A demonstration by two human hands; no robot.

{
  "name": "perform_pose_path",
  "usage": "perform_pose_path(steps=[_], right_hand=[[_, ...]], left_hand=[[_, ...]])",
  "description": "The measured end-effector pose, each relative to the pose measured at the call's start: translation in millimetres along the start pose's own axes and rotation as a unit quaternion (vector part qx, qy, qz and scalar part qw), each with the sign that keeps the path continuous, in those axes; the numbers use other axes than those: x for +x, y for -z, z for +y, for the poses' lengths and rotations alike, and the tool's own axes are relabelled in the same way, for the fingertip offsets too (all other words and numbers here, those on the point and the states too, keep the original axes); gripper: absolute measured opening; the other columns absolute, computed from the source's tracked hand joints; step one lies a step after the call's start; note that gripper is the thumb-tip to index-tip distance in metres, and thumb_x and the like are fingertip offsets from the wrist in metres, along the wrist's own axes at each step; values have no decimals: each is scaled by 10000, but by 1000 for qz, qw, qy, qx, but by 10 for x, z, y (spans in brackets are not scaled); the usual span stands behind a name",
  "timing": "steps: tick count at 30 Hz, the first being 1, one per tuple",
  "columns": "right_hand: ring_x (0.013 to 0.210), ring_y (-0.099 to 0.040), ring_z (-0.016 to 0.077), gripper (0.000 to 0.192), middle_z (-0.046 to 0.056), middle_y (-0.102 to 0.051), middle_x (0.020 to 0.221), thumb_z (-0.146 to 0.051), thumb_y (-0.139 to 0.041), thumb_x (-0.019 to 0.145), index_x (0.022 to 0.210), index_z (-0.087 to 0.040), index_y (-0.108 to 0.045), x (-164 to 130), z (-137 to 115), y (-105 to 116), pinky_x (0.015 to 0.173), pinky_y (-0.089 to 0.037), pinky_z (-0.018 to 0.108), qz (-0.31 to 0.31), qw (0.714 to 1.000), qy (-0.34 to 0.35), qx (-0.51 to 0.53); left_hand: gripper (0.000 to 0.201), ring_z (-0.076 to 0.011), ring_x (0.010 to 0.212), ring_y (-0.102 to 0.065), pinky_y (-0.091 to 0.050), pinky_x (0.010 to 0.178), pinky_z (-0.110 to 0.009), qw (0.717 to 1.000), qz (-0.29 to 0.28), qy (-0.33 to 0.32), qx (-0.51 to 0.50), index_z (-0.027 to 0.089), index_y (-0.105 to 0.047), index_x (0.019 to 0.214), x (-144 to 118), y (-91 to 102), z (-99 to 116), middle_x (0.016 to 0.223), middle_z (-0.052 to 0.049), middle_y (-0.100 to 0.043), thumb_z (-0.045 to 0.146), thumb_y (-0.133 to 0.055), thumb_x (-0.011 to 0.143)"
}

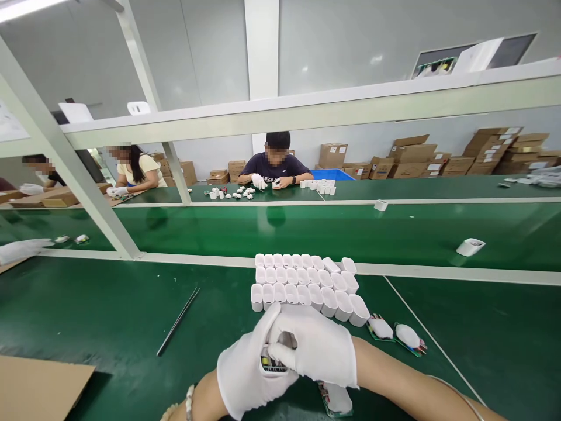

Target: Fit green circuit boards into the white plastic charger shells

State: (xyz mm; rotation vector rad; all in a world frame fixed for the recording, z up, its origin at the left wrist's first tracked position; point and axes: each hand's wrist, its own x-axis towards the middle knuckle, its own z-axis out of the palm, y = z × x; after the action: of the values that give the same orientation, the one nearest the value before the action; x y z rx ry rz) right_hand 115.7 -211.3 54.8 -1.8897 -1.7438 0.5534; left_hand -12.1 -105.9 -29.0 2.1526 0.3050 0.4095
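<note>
My left hand (243,371), in a white glove, is wrapped round a small white plastic housing (280,372). Electronic parts of a circuit board (272,363) show inside its open end. From above, my gloved right hand (318,342) closes on the same housing, its thumb bent at the opening; the fingertips are partly hidden. Just beyond my hands stand rows of white housings (302,293). Under my right wrist lies a circuit board with a white cover (337,400). Two similar boards (380,327) (408,337) rest to the right of the rows.
Black tweezers (178,321) lie on the green table (109,310), left of my hands. A cardboard sheet (39,383) is at the near left. A green conveyor belt (210,231) runs behind a pale rail, carrying a white housing (470,247). Co-workers (278,166) sit across it.
</note>
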Motion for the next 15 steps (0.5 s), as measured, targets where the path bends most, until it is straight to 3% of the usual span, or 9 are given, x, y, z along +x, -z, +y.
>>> perform_pose_path(steps=[3, 6, 10, 13, 15], right_hand=[[587, -508, 123, 152, -4, -598, 672, -143, -568, 802, 658, -182, -599, 19, 24, -40, 538, -380, 251, 37, 999, -8, 7], [660, -557, 136, 161, -9, -608, 713, -193, -645, 778, 624, -178, -600, 27, 17, -71, 608, -411, 251, 68, 996, -15, 47], [619, -495, 138, 333, -18, -549, 673, -345, -817, 587, 590, -172, -531, 35, -43, -137, 537, -327, 257, 66, 996, -42, -33], [590, -436, 125, 393, -18, -514, 666, -354, -772, 625, 605, -180, -420, 47, -19, -138, 504, -295, 251, 92, 989, -116, -27], [586, -426, 131, 324, -9, -490, 649, -329, -664, 731, 645, -193, -382, 61, 42, -104, 498, -311, 249, 127, 986, -112, -8]], left_hand=[[816, -284, 935, -709, -591, 858, -415, 999, -1, -16, -50, 176, -307, 1417, 43, 4, 23, 1057, -119, -718, 338, -710, 726], [560, -248, 1006, -680, -580, 888, -370, 989, 2, -74, -130, 200, -460, 1289, 130, 30, 103, 1081, -102, -695, 260, -659, 769], [388, -261, 1043, -651, -559, 919, -410, 990, 16, -78, -113, 183, -552, 1195, 209, 66, 142, 1039, -108, -687, 275, -613, 823], [277, -253, 953, -667, -572, 865, -401, 991, 84, -88, -52, 184, -604, 1058, 203, 92, 84, 992, -88, -687, 255, -643, 793], [228, -227, 852, -676, -590, 756, -354, 984, 157, -80, -7, 198, -608, 998, 178, 125, 44, 949, -65, -689, 248, -656, 781]])
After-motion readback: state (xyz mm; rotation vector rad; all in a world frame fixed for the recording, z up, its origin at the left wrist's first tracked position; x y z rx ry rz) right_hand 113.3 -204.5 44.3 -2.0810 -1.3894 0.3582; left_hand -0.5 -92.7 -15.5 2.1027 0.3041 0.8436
